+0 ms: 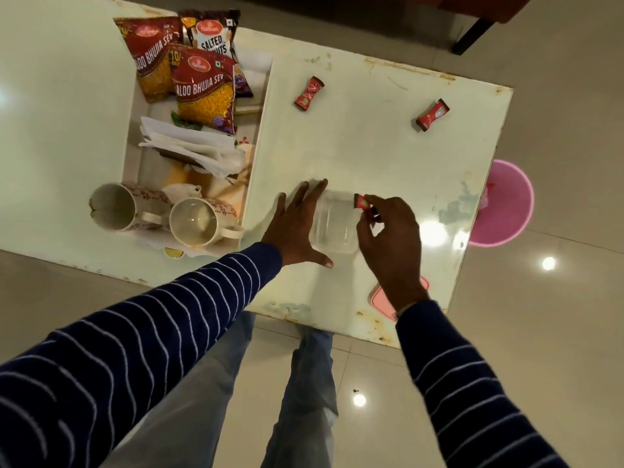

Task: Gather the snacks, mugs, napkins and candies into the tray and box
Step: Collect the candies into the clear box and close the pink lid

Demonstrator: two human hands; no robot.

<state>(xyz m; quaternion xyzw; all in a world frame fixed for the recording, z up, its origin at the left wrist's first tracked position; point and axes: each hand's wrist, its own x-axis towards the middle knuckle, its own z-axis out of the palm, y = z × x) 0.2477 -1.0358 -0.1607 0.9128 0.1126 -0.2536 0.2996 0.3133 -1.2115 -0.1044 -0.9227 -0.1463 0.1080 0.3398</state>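
Two striped sleeves reach in from the near edge over the pale tabletop (371,146); a pink lid (383,298) lies close to that edge, partly hidden under the right wrist; just beyond it the right hand (391,234) pinches a red candy (363,205) between its fingertips, its grip closed on the wrapper, right above the far rim of the clear plastic box (334,224); the left hand (297,228) rests flat against the box's left side, fingers spread, its grip released and grasping nothing; left of the box stands the white tray (260,136), holding two mugs (162,214) on their sides at its near end, a loose stack of white napkins (192,146) in the middle, and three snack packets (202,86) overlapping at its far end; farther out on the bare tabletop lie two more red candies, one (309,93) near the tray and the other (432,115) toward the right edge, well apart from each other; a pink bin (503,204) sits on the floor beside the right edge.
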